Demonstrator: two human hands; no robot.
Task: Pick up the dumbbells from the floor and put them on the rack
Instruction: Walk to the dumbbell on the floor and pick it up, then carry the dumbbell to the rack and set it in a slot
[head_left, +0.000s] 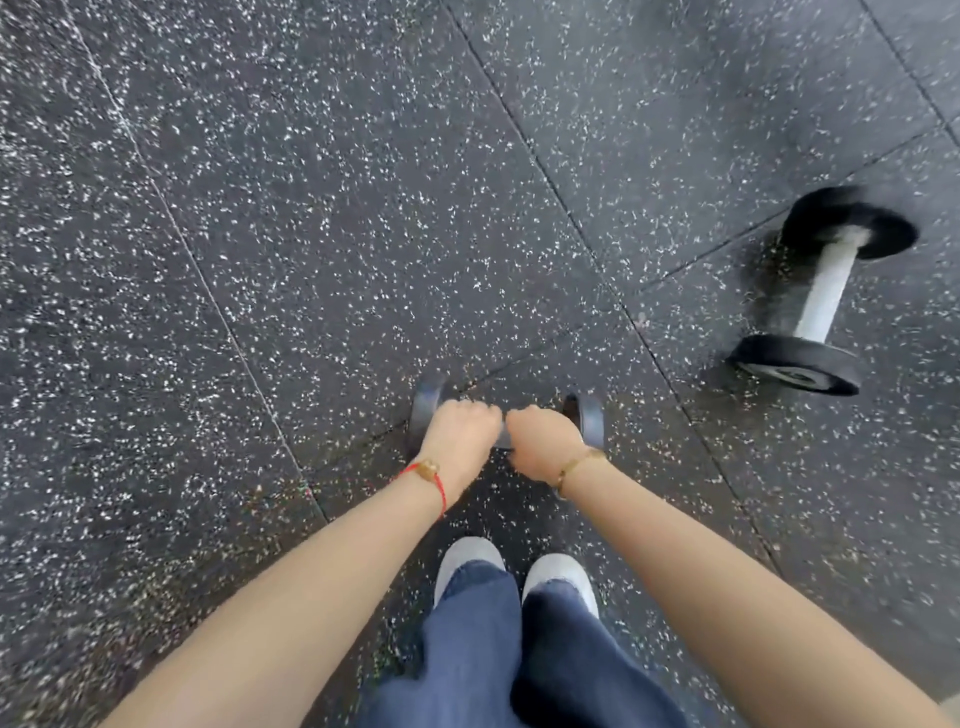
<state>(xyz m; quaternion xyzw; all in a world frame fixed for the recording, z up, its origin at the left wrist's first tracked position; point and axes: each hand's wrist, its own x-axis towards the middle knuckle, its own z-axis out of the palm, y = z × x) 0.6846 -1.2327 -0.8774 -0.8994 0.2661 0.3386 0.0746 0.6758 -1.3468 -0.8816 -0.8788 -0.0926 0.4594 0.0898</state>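
Observation:
A black dumbbell (589, 418) lies crosswise just ahead of my feet, its two round end plates showing on either side of my fists. My left hand (460, 434) and my right hand (543, 439) are both closed side by side around its handle, which they hide almost fully. A second dumbbell (826, 291), with black end plates and a pale grey handle, lies on the floor to the right, well apart from my hands. No rack is in view.
The floor (311, 234) is dark rubber tiling with white speckles and visible seams. My two white shoes (467, 561) and blue trouser legs stand directly behind the gripped dumbbell.

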